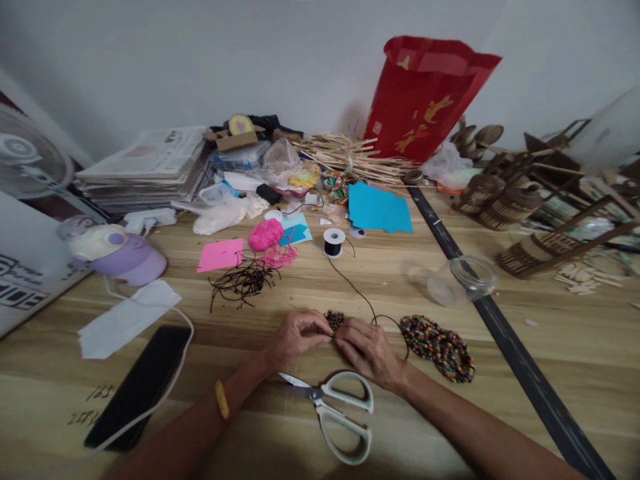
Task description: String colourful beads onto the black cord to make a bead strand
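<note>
My left hand (300,337) and my right hand (367,350) meet at the middle of the table, fingertips close together. Between the fingers runs black cord (353,283), which trails back to a white spool (333,242) and loops out beside my right hand. Thumb and finger of my left hand are pinched at the cord's end; the fingers of my right hand press together on it. A small heap of dark beads (334,320) lies just behind the fingertips, partly covered. To the right rests a multicoloured bead string (440,347). Open scissors (325,407) lie in front of my hands.
At left are a black phone (143,387) with a white cable and a purple object (123,253). Behind lie black cord scraps (245,280), pink yarn (266,235) and blue paper (380,208). A clear jar (463,280) and woven baskets (525,253) stand right.
</note>
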